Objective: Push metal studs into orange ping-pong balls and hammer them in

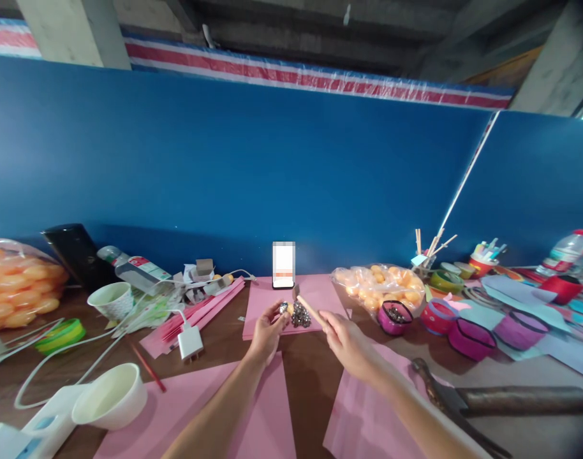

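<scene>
My left hand (267, 331) is closed around a small round object covered in dark glittery bits (286, 309), held above a pink sheet (272, 299). A little pile of the same dark bits (301, 315) lies on that sheet beside it. My right hand (342, 338) pinches a thin wooden stick (310, 310) whose tip points at the pile. Both forearms reach in from the bottom edge.
A phone (283, 264) stands against the blue wall. A bag of orange balls (380, 287) and small coloured cups (395, 317) sit to the right. White paper cups (110, 395), a charger (190, 341) with cables, a bottle and more orange balls (14, 287) lie left. A hammer-like tool (444, 398) lies right.
</scene>
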`<state>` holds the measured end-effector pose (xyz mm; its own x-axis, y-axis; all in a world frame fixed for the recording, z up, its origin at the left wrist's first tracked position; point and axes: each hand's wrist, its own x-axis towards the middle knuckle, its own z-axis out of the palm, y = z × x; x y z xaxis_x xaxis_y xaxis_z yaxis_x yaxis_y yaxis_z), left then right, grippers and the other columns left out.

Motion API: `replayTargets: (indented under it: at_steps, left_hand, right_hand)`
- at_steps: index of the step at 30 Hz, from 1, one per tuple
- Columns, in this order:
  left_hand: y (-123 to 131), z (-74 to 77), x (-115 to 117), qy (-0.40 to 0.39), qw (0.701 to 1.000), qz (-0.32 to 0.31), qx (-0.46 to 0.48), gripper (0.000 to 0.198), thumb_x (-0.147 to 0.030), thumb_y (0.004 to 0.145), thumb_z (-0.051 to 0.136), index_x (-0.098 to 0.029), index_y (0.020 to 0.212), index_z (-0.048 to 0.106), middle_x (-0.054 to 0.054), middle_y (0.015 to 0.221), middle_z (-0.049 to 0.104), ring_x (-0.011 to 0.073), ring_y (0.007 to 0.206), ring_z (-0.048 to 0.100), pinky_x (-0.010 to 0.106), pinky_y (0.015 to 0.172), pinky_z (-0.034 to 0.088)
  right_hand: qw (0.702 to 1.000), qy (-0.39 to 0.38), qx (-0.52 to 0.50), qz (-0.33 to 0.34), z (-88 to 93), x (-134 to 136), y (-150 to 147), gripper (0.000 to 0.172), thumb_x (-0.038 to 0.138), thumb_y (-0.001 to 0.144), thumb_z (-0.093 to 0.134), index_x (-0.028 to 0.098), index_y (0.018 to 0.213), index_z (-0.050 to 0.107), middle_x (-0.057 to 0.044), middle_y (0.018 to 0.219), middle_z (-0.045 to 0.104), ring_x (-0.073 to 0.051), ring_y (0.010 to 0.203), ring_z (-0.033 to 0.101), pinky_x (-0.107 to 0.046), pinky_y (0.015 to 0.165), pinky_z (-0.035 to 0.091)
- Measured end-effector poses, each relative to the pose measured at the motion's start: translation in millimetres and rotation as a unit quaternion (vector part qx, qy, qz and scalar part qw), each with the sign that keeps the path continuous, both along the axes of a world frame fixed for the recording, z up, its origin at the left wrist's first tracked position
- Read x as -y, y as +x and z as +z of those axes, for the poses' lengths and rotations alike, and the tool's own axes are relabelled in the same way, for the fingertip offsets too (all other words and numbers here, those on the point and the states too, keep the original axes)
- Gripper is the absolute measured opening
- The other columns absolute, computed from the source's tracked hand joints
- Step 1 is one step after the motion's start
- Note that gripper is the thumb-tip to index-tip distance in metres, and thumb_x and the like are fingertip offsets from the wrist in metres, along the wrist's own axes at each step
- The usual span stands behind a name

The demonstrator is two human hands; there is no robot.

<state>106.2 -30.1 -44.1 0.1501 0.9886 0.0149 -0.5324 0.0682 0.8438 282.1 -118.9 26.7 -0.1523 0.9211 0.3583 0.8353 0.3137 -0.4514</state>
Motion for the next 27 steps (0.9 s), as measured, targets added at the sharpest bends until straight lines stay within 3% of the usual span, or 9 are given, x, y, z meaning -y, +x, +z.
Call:
replayTargets:
  at_steps: [9,13,27]
  left_hand:
    - [2.3,-1.2,-2.8,0.002,1.000,0.014,-0.009,0.039,-0.023,0.059,0.074,-0.014,0.095,0.063,0.006,0.090,0.066,0.0133,0.075,0.061,0.028,0.075,0.045]
    - [2.1,1.2,-1.5,0.003,1.000,0.010,-0.012,0.041,-0.024,0.059,0.075,-0.015,0.098,0.063,0.006,0.091,0.066,0.0143,0.077,0.061,0.029,0.076,0.045]
    - [2.3,0.3,-2.5,-0.009,1.000,0.001,0.003,0.040,-0.023,0.061,0.073,-0.015,0.099,0.063,0.005,0.092,0.066,0.0143,0.080,0.061,0.030,0.081,0.045]
  right_hand:
    - [0.998,-0.027,-0.052,0.037,3.0,5.8,-10.6,0.031,0.019,0.090,0.031,0.023,0.112,0.051,-0.002,0.078,0.059,-0.013,0.060,0.056,-0.024,0.056,0.045]
    - [0.997,-0.008,-0.067,0.027,7.1,7.2,-10.5,0.031,0.021,0.090,0.032,0.023,0.116,0.050,-0.003,0.078,0.060,-0.013,0.060,0.057,-0.024,0.057,0.045]
    - [0.994,-0.047,-0.093,0.035,7.1,6.9,-11.2,0.030,0.020,0.090,0.032,0.023,0.112,0.052,0.000,0.073,0.059,-0.012,0.056,0.055,-0.023,0.055,0.045]
